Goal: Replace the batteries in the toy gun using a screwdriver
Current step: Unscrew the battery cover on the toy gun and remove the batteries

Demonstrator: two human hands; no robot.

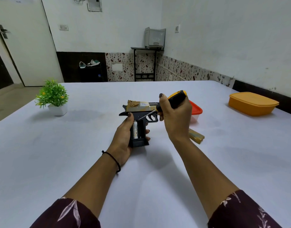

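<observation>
The toy gun (pixel 142 106) is black below, with a mottled gold and pale top. The screwdriver (pixel 176 100) has a black and yellow handle. The battery (pixel 135 131) is white with black lettering. The desk (pixel 92 137) is white, the box (pixel 252 104) is orange, and the sleeves (pixel 67 214) are maroon with pale leaves.

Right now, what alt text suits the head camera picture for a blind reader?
A person's left hand grips a toy gun by its handle, where a battery sits exposed, while the right hand holds a yellow-and-black screwdriver with its tip at the battery's upper end. A potted plant and an orange box stand on the white table.
</observation>
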